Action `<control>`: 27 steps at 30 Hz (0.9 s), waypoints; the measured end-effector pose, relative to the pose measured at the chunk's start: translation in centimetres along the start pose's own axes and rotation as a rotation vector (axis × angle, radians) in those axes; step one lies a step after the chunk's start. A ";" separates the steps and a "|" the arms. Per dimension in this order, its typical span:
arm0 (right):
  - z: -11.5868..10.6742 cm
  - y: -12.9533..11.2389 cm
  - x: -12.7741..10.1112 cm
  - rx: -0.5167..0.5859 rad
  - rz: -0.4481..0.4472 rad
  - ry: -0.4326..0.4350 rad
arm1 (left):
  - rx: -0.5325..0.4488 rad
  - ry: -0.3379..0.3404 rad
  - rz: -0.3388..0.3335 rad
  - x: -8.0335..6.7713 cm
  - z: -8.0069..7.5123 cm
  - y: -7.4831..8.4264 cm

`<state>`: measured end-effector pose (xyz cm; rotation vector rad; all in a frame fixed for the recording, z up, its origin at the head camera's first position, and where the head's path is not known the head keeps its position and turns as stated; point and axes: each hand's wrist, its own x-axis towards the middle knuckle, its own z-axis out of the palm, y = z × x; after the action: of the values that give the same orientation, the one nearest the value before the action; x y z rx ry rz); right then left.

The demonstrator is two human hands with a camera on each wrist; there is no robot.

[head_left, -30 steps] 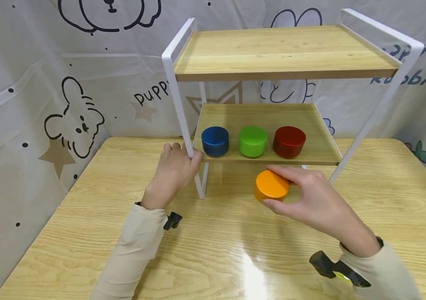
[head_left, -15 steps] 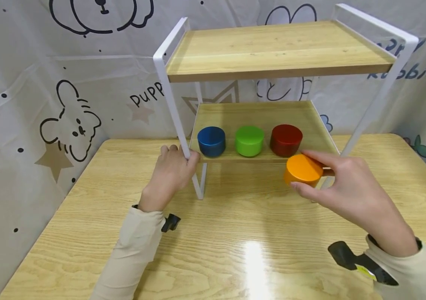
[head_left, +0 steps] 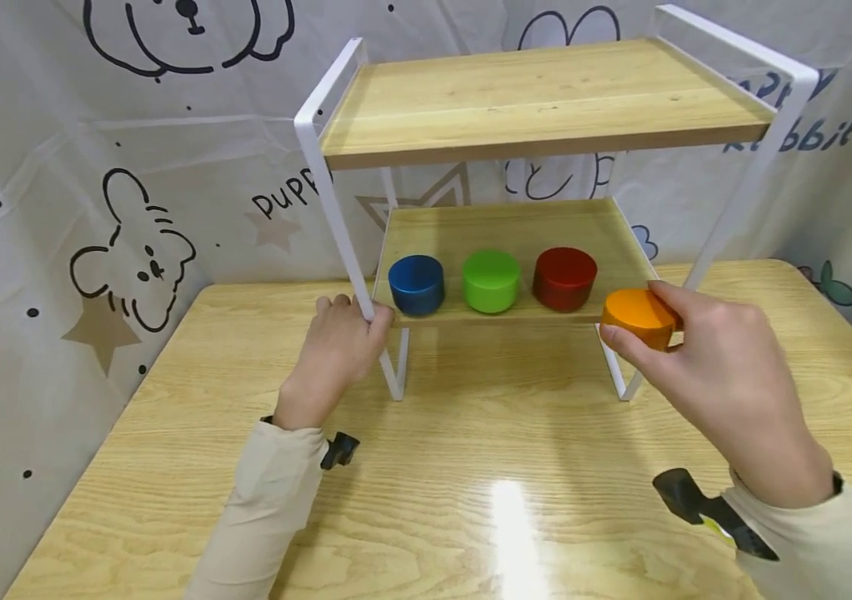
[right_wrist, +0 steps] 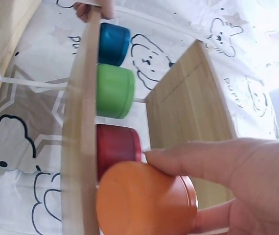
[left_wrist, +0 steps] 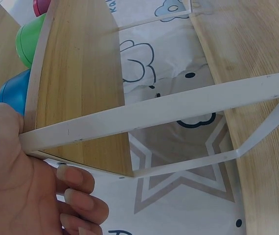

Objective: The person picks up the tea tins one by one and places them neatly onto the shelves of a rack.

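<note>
My right hand (head_left: 704,350) grips a round orange tin (head_left: 639,317) (right_wrist: 144,200), tilted, at the front right corner of the lower shelf (head_left: 516,233), just right of the red tin (head_left: 564,278) (right_wrist: 117,147). On that shelf stand a blue tin (head_left: 416,284) (right_wrist: 114,43), a green tin (head_left: 491,281) (right_wrist: 115,91) and the red one in a row. My left hand (head_left: 336,350) (left_wrist: 27,191) holds the white front left post (head_left: 336,217) of the rack where it meets the lower shelf.
The two-tier rack has a bare wooden top shelf (head_left: 538,96) and stands on a wooden table (head_left: 471,483). A white cartoon-printed cloth (head_left: 96,167) hangs behind and at both sides.
My right hand has carried the orange tin up and to the right, from above the table in front of the rack to the lower shelf's front right corner. The left hand has kept its hold.
</note>
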<state>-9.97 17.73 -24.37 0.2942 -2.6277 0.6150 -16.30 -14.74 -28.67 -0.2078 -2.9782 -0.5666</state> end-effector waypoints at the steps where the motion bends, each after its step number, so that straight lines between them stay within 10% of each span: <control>1: 0.1 -0.2 0.1 -0.020 0.003 0.016 | -0.006 -0.002 -0.005 0.0 0.0 0.0; 14: 2.2 -0.7 0.9 -0.118 0.097 0.128 | 0.004 -0.002 0.033 0.1 0.1 0.1; 27: 3.5 0.3 2.0 -0.096 -0.001 0.194 | -0.038 0.009 0.014 0.0 0.3 -0.2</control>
<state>-13.06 16.13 -26.45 0.1965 -2.4614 0.4884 -16.38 -14.78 -28.95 -0.2280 -2.9562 -0.6218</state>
